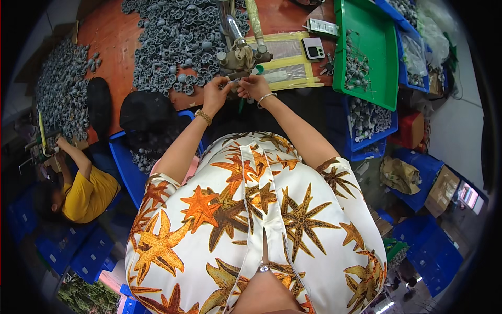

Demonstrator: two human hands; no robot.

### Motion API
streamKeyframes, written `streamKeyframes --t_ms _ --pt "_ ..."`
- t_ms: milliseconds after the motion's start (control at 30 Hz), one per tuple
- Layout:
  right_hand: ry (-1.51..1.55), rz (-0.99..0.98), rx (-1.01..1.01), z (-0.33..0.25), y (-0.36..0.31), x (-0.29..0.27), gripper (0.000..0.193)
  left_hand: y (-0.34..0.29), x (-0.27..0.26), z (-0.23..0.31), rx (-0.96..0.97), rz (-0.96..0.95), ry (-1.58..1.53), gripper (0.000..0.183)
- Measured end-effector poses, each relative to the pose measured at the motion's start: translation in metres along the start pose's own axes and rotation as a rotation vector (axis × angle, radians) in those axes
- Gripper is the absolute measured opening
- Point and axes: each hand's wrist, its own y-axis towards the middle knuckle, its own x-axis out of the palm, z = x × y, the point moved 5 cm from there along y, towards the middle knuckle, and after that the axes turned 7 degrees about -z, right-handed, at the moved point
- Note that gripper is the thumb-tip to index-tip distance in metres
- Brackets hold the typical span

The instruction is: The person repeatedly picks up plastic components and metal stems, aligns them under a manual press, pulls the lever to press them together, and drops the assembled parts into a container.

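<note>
Both of my hands are close together at the front edge of the orange-red bench, just below a metal bench machine (243,56) with a shiny cylinder. My left hand (215,95), a gold watch at its wrist, has its fingers pinched together near the machine's lower part. Beside it my right hand (254,87), with a bangle on the wrist, is also closed in a pinch. Whatever small piece sits between the fingers is too small to make out. A large pile of grey rounded plastic parts (175,44) spreads over the bench left of the machine.
Right of the machine lie a phone (314,48) and a white box (322,27). A green tray (384,57) holds thin parts; a blue bin (391,124) stands below it. Leftward are another grey pile (57,83), a blue bin (121,157) and a co-worker in yellow (93,194).
</note>
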Motion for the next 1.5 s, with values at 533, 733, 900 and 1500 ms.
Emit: streamKeyframes --t_ms 533,733,900,1500 --pt "0.285 -0.264 -0.305 -0.135 0.04 -0.069 0.035 -0.008 0.023 0.043 0.344 0.277 0.64 0.009" --pt "0.129 -0.332 -0.744 -0.224 -0.058 -0.025 0.049 -0.006 0.024 0.033 0.242 0.271 0.597 0.009" --pt "-0.754 -0.384 -0.724 -0.161 -0.186 0.007 0.027 -0.007 0.022 0.033 0.248 0.268 0.556 0.012" --pt "0.13 0.888 -0.069 -0.044 -0.107 -0.357 0.036 -0.075 -0.014 0.043 -0.488 -0.298 -0.823 0.016"
